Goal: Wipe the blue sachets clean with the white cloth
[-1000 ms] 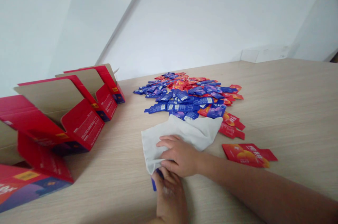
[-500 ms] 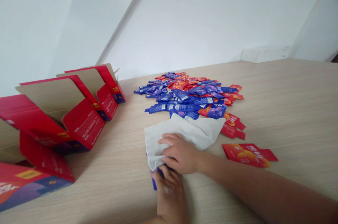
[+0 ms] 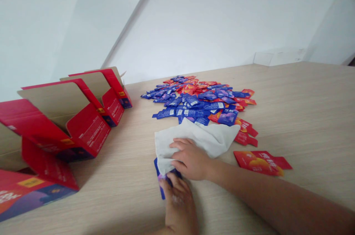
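My right hand [image 3: 191,159] lies on a white cloth [image 3: 172,137], holding it down with bent fingers. Under the cloth's near corner, partly covered, is a blue sachet [image 3: 161,183] flat on the table. My left hand [image 3: 179,200] pins that sachet, thumb and fingertips pressed on its near part. The cloth's far edge lies against a heap of blue and red sachets [image 3: 191,100]. A single red sachet [image 3: 257,162] with orange fruit printed on it rests beyond my right forearm.
Several opened red cartons, among them a near one [image 3: 41,187] and a taller one behind it [image 3: 88,135], stand in a row along the left. A white box-like object [image 3: 277,57] sits at the table's back edge by the wall. The table [image 3: 122,176] is pale wood.
My right hand and the cloth have shifted slightly right and away from me, uncovering more of the blue sachet. My left hand stays in nearly the same place.
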`<state>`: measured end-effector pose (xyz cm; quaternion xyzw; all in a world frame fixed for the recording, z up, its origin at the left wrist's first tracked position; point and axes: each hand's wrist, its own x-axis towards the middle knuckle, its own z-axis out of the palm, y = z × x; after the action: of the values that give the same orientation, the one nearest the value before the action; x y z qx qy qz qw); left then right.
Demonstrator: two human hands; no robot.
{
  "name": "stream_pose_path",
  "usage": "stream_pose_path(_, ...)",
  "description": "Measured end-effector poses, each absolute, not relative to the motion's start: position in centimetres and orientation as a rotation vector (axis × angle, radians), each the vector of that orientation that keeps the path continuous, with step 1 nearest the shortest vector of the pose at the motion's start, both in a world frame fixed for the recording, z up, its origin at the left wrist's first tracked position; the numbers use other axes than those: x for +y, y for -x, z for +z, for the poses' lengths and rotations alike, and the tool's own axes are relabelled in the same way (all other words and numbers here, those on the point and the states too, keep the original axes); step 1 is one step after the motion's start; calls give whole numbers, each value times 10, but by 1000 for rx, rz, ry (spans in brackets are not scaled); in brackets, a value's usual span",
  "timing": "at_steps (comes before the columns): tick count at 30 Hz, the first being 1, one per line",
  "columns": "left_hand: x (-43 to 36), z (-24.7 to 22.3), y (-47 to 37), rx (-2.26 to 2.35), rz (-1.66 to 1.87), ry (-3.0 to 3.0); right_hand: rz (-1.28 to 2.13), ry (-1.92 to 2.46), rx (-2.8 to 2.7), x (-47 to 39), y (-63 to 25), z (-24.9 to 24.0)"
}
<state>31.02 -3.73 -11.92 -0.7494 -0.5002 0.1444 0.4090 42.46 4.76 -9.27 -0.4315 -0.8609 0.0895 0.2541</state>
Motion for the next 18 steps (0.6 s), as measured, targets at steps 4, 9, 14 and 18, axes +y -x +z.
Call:
stream_pose_path(4, -36, -120, -310, -1265, 335, 1908, 252, 1016, -2423, 45, -426, -90)
stream_pose_path(9, -35, -117, -309, -1256, 337, 1904, 248, 1071, -2375, 47, -424, -92)
stream_pose_path(14, -37, -117, -308, -1238, 313, 1885, 223, 1217, -2294, 50, -423, -96)
stream_pose_path(18, -37, -119, -308, -1264, 270, 1941, 228, 1141, -2343, 49, -424, -93)
